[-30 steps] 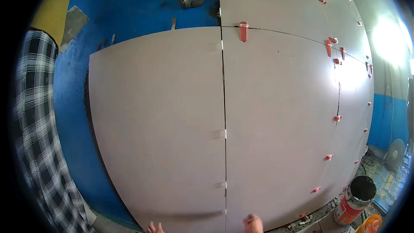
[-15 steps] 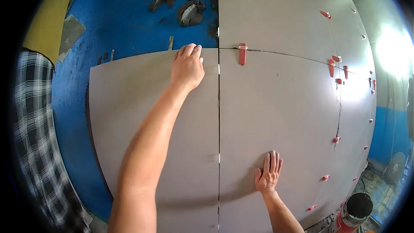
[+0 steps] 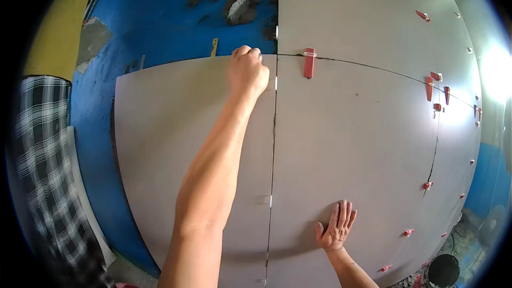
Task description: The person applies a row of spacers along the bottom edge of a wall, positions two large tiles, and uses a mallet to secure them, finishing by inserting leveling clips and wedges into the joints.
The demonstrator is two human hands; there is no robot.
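Observation:
My left hand (image 3: 248, 73) is closed at the top edge of the large grey tile (image 3: 176, 154) on the left, near its upper right corner, with its fingers curled over the edge. The fingertips are hidden. My right hand (image 3: 337, 229) lies flat and open on the neighbouring grey tile (image 3: 352, 144), low down, fingers pointing up. A narrow dark seam (image 3: 274, 128) with small white spacers runs between the two tiles. At the top seam of the right tile sits a red wedge (image 3: 309, 64).
Blue wall (image 3: 160, 21) with dark mortar lumps (image 3: 241, 8) shows above the left tile. A yellow strip (image 3: 215, 47) sticks up behind its edge. More red wedges (image 3: 429, 88) line the seams at right. Checked cloth (image 3: 45, 144) hangs at left; a dark-topped bucket (image 3: 444, 271) stands lower right.
My left hand has slid right along the tile's top edge, closer to the corner. My right hand stays flat on the tile. The view has shifted slightly.

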